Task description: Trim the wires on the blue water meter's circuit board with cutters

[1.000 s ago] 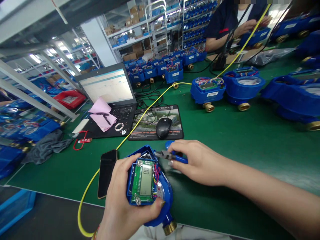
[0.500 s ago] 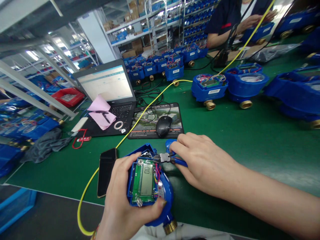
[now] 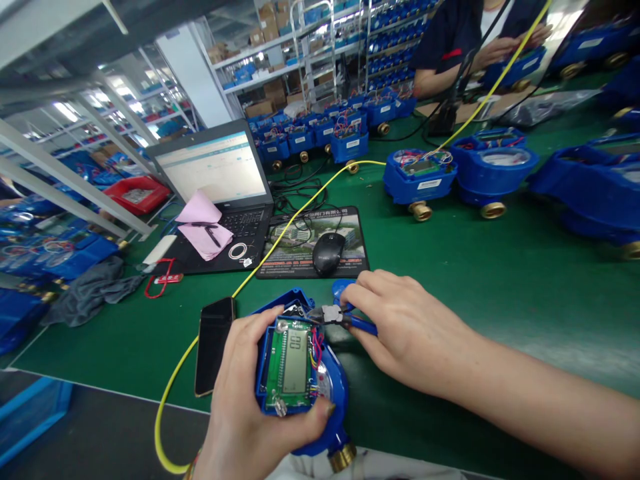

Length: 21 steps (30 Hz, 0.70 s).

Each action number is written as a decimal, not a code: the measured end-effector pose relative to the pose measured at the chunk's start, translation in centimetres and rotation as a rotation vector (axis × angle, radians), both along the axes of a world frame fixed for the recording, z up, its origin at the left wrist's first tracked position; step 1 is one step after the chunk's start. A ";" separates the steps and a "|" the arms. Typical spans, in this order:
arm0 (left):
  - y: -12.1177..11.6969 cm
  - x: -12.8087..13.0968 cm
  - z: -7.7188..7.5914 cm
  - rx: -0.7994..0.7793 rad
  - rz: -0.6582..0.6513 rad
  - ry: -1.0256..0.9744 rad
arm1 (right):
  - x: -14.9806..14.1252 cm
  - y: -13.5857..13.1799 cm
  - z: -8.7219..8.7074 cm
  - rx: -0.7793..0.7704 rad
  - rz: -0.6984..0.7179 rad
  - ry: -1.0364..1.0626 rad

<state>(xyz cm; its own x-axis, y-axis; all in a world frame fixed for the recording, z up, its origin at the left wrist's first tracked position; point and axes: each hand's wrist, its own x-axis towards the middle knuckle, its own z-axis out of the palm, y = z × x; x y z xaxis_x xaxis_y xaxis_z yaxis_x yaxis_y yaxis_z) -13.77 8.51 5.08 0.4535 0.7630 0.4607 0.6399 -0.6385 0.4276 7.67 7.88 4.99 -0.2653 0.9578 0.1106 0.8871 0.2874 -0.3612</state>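
Green bench, frame bottom: left hand (image 3: 245, 400) gripping open meter (image 3: 300, 373), right hand (image 3: 405, 327) closing pliers (image 3: 340, 317) on wiring; likely trimming leads, needs steady tip.

Pliers (image 3: 334, 315) now nip into meter (image 3: 300, 373).

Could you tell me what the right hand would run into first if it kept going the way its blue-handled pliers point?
The right hand aims the pliers leftward, and their tips already sit at the upper edge of the open blue meter in the left hand. They would probably meet the coloured wires beside the circuit board first, though depth is unclear.
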 end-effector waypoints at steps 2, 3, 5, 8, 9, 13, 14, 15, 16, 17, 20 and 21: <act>0.0 0.0 0.0 0.003 -0.002 -0.004 | 0.0 0.1 0.0 -0.012 0.001 -0.002; 0.0 0.0 0.0 0.005 -0.004 -0.006 | 0.0 0.2 0.0 -0.018 0.003 -0.005; 0.0 0.0 0.0 0.006 -0.009 -0.003 | -0.1 0.3 0.0 -0.027 0.008 -0.012; 0.1 -0.1 0.0 0.004 -0.013 0.006 | -0.2 0.4 0.2 -0.027 0.013 -0.021; 0.1 -0.1 0.0 0.005 -0.013 0.009 | -0.2 0.4 0.2 -0.024 0.015 -0.026; 0.1 -0.2 0.0 0.007 -0.022 0.017 | -0.2 0.5 0.4 -0.022 0.027 -0.045; 0.0 -0.2 0.0 0.007 -0.021 0.016 | -0.2 0.5 0.3 -0.026 0.029 -0.045; 0.0 -0.2 0.0 0.009 -0.020 0.015 | -0.2 0.5 0.3 -0.028 0.031 -0.042; 0.0 -0.2 0.0 0.012 -0.020 0.015 | -0.2 0.5 0.3 -0.031 0.031 -0.038; 0.0 -0.2 0.0 0.013 -0.018 0.017 | -0.2 0.5 0.2 -0.034 0.032 -0.033; 0.0 -0.2 0.0 0.013 -0.013 0.026 | -0.3 0.6 0.1 -0.063 0.034 -0.025; 0.0 -0.1 0.0 0.010 -0.009 0.027 | -0.3 0.7 0.1 -0.078 0.035 -0.026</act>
